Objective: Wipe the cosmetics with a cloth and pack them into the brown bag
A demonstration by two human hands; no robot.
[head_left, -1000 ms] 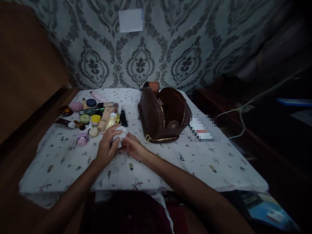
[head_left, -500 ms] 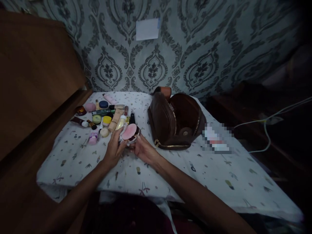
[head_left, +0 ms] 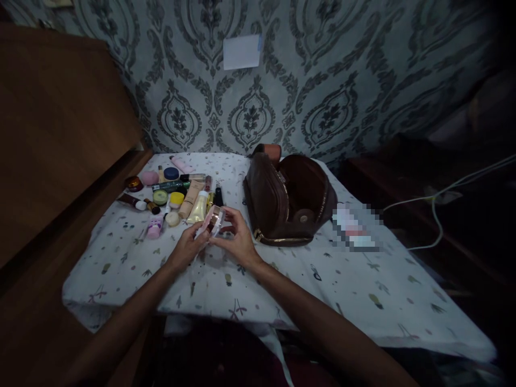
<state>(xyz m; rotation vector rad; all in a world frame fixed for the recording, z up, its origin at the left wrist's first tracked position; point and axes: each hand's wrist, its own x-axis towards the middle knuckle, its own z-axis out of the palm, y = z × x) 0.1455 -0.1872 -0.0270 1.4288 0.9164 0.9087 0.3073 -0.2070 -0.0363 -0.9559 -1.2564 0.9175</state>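
Both hands hold a round pink jar (head_left: 213,219) with clear sides, tilted on its edge above the table. My left hand (head_left: 188,244) grips its left side, near a wisp of something pale. Fingers of my right hand (head_left: 237,236) are bent around its right side. Just behind lie a yellow tube with a white cap (head_left: 199,208), a beige tube (head_left: 191,199) and a black tube (head_left: 218,196). To their left are a yellow-lidded jar (head_left: 176,200), a cream-coloured jar (head_left: 172,219) and a pink bottle (head_left: 154,228).
An open brown bag (head_left: 266,201) stands right of the hands. A blurred-out item (head_left: 357,228) lies beyond it. More cosmetics, including a blue-lidded jar (head_left: 171,173), are at the back left of the patterned cloth (head_left: 226,293).
The pink jar has turned from lying face up to standing on its edge. My right hand has moved up around its right side, with its fingers now above.
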